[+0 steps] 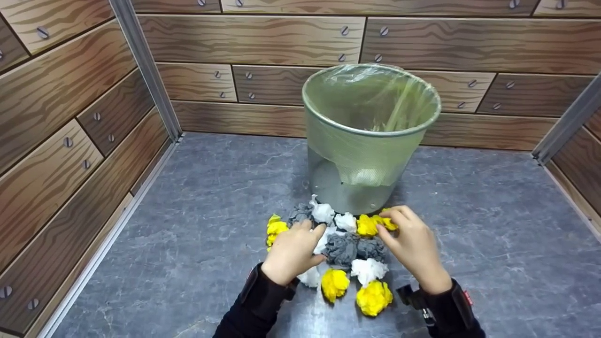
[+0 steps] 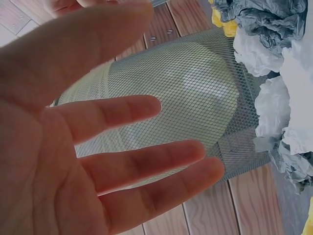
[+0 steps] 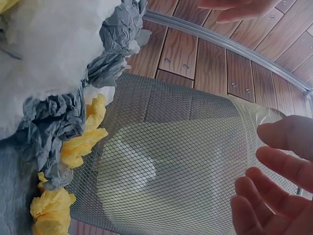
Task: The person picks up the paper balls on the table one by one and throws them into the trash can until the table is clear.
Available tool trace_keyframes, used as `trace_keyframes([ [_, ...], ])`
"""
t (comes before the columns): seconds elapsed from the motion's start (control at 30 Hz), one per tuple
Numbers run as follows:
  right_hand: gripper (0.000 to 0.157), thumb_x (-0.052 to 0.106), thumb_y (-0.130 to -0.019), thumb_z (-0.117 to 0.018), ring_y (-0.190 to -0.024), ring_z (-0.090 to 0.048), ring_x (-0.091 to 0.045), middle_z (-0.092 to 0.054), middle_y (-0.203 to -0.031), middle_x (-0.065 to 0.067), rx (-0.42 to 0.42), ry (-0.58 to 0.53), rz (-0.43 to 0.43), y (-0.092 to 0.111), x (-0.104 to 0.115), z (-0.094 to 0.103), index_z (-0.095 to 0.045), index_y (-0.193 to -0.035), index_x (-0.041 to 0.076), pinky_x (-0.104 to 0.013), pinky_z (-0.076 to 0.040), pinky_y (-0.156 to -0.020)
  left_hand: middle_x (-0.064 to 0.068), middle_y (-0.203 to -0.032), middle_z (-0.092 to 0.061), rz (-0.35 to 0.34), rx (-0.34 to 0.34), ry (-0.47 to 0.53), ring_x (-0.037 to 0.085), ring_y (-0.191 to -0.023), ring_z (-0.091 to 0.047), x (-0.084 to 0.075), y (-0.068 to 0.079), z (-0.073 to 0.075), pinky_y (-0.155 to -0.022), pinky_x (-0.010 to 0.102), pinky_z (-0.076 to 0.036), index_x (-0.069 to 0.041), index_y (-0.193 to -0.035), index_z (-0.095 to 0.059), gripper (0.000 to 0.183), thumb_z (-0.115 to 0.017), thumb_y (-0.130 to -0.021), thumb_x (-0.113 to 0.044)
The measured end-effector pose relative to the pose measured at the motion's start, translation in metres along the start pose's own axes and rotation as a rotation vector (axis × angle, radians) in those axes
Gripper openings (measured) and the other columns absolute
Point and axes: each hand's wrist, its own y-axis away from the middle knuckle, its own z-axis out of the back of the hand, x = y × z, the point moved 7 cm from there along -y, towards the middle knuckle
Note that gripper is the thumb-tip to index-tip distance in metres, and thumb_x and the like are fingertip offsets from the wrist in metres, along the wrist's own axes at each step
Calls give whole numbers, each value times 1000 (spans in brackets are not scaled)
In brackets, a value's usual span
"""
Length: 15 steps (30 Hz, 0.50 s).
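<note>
Crumpled paper balls in yellow, grey and white lie bunched on the floor before a mesh bin. My left hand [image 1: 293, 251] hovers over the left side of the bunch, fingers spread in the left wrist view and nothing in the palm. Close to it are a dark grey ball [image 1: 301, 214] and a yellow ball [image 1: 277, 229]. My right hand [image 1: 415, 246] is at the right side, its fingertips overlapping a yellow ball [image 1: 367, 225] in the head view. Seen from the right wrist, its fingers [image 3: 279, 164] are loosely bent, holding nothing, apart from the yellow paper [image 3: 53, 210].
The mesh wastebasket [image 1: 361, 132] stands upright behind the balls, lined with a translucent yellowish bag [image 1: 371, 155]. Two yellow balls, one [image 1: 335, 285] left of the other [image 1: 374, 298], lie nearest the front. Wood-patterned walls [image 1: 249, 40] enclose the grey marbled floor [image 1: 211, 197].
</note>
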Motion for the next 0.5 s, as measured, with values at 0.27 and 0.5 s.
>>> trace_keyframes([
  [0.27,21,4,-65,-73,-66,-55,-15,-58,-86,-5,6,-6,8,1,3,-4,-64,-84,5,-26,-47,-53,6,-84,-54,71,79,84,20,-72,-52,21,-5,-14,-58,29,-47,-9,-99,-55,43,-73,-69,-33],
  [0.5,23,6,-64,-75,-62,-51,-8,-58,-85,-3,22,9,17,2,6,-8,-64,-84,5,-21,-43,-48,12,-90,-57,180,130,100,28,-78,-56,51,-3,-26,-62,39,-50,-6,-101,-57,38,-72,-69,-20],
])
